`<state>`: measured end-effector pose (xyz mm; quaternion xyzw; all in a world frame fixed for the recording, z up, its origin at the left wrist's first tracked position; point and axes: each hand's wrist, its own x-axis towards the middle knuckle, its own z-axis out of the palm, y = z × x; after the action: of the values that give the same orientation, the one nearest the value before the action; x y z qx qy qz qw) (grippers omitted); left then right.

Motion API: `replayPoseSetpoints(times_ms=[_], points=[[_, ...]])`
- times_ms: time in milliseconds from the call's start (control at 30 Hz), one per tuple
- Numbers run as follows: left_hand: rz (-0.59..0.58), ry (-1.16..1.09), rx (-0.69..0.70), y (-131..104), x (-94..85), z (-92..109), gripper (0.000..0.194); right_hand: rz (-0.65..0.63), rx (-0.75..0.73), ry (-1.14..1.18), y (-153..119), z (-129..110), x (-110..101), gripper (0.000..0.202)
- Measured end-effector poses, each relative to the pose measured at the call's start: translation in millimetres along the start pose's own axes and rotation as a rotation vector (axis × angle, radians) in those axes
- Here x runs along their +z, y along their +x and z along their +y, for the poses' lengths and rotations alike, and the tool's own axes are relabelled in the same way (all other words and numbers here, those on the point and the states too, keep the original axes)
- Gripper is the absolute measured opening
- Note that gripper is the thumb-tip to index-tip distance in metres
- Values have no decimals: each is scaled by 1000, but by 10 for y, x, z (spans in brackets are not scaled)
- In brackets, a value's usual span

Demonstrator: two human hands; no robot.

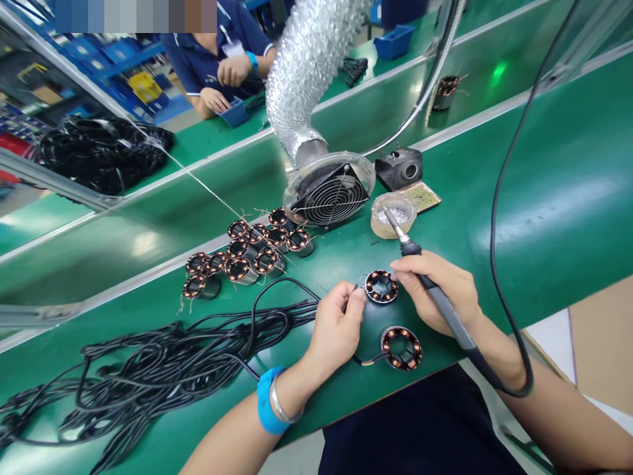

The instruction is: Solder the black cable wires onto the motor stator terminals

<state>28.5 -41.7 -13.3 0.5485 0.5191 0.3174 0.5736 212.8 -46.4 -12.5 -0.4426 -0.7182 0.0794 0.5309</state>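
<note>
On the green glossy counter, the right hand grips a black soldering iron; the left hand seemingly pinches a thin wire beside a copper-wound ring stator.

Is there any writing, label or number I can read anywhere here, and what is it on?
None can be read.
The badge on the co-worker's shirt: too small and blurred.
The yellow box on the shelves: print too blurred.
The wound coil between the left hand and right hand: no visible marking.
</note>
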Motion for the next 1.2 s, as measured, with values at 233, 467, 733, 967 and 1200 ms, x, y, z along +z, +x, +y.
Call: replayPoseSetpoints(times_ms=[233,467,733,967,1200], points=[[-72,-183,-69,32,-28,5,40,-133,26,104,35,-78,53,24],[-145,-118,-121,97,-224,134,38,-190,14,119,-15,-32,135,20],[-233,-110,-139,142,-251,79,39,-217,-34,139,-5,-14,120,19],[-105,-135,-154,149,-308,74,35,-188,9,139,-35,2,148,21],[30,-73,-110,175,-263,112,23,-181,10,117,10,-17,195,19]])
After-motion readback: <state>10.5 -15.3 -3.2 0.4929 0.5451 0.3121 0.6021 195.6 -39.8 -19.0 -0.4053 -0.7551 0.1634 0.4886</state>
